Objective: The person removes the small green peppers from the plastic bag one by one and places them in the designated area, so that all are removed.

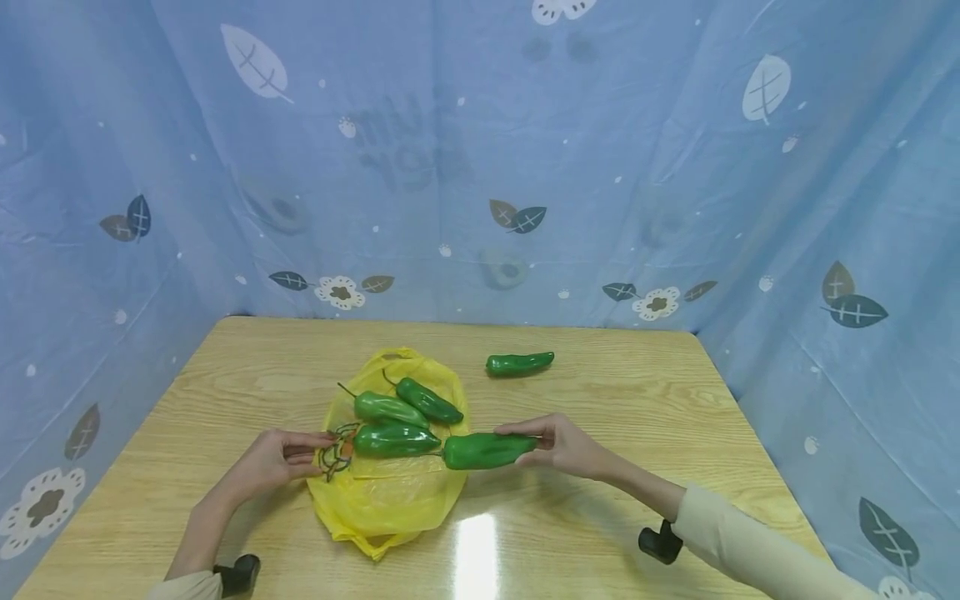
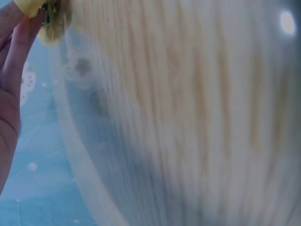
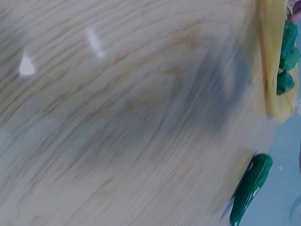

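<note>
Wooden table [image 1: 615, 392], and three green peppers [image 1: 393, 439] lie on a yellow bag [image 1: 390, 508]!
Left hand [image 1: 266, 462] pinches the bag's edge; right hand's [image 1: 566, 446] fingers grip another pepper [image 1: 480, 451].

No legible text in any view, faint dark letter-like marks [image 1: 408, 143] on blue curtain [image 1: 465, 175], head view, two rows, blurred, characters not resolvable, reading undetermined.
</note>
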The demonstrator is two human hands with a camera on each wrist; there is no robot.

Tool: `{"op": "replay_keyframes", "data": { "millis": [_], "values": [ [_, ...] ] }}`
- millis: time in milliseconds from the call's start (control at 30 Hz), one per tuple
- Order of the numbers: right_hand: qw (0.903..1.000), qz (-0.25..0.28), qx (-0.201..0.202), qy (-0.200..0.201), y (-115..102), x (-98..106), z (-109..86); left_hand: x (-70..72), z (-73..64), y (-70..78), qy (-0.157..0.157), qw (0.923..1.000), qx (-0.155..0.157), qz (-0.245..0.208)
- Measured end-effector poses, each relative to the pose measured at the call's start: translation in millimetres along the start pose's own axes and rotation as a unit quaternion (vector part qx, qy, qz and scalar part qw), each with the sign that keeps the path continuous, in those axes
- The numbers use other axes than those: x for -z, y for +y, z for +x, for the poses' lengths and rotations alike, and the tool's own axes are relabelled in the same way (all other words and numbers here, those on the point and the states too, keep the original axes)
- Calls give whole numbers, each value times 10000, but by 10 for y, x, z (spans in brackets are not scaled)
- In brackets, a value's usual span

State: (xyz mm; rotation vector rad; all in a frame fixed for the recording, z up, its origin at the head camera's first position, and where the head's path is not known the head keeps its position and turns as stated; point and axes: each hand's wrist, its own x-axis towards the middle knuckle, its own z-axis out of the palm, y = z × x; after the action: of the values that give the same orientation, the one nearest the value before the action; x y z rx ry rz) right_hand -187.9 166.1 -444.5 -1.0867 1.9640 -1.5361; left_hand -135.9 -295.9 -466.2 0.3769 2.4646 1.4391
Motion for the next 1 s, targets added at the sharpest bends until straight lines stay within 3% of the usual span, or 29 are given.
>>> {"op": "replay_keyframes", "data": {
  "millis": [500,833,1000],
  "values": [
    [9983,-46,-460,344,74,244,-327,-10,-6,33,37,9999,19,167],
    [9975,-134,-472,515,157,385,-344,-5,-6,19,19,9997,12,227],
    [9950,-163,-726,659,200,498,-338,-4,-2,10,10,9997,-53,251]
  ]
}}
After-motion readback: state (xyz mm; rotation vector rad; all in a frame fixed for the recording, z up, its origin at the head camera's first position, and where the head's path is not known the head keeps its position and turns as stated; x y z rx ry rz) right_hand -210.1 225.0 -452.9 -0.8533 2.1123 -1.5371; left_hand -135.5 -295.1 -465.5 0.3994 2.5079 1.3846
